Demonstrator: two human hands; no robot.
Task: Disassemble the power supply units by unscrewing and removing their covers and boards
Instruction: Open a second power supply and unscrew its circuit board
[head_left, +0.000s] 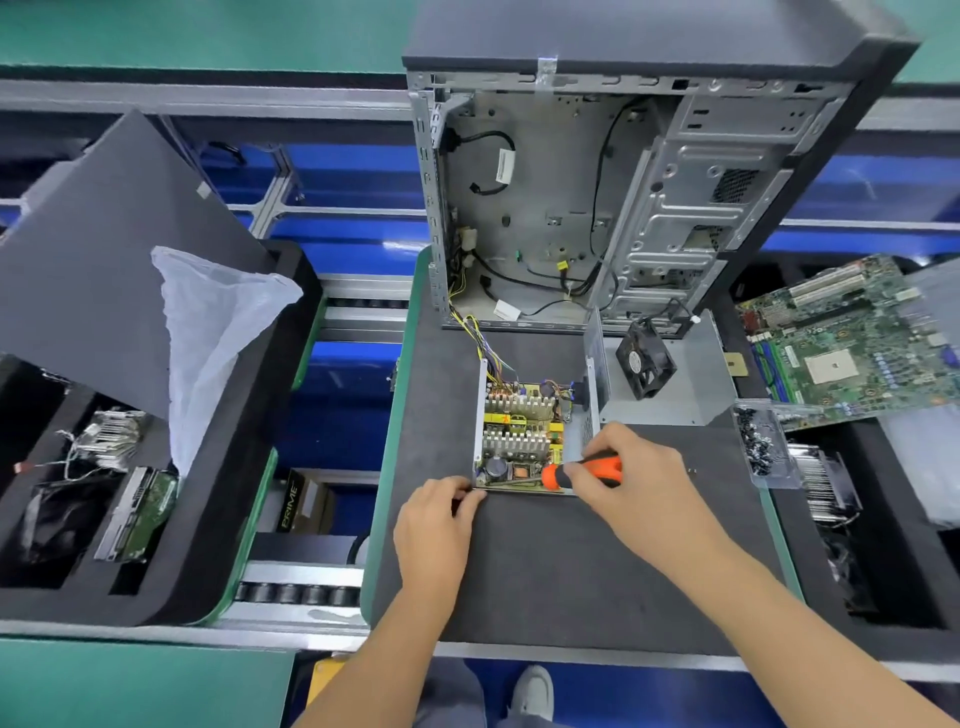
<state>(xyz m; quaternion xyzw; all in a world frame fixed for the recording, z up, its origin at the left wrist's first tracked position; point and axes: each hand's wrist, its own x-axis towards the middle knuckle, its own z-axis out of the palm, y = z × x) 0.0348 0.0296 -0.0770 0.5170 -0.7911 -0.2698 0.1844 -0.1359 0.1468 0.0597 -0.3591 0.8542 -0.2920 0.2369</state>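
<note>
I am watching the opened power supply unit (530, 439) lying on the dark mat (545, 571) just ahead of both hands, cover (670, 384) already off and lying beside it on the right. My right hand (623, 467) is gripping the orange screwdriver (582, 473), handle lying roughly crosswise over the board's (519, 441) near right corner; tip hidden. My left hand (441, 512) is pinching the unit's near left corner, so I am judging the right hand nearer the next screw.

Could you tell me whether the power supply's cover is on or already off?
Off: the power supply lies open-topped, its heatsinks and yellow board exposed, while its grey cover, carrying the fan, lies just behind-right.
</note>
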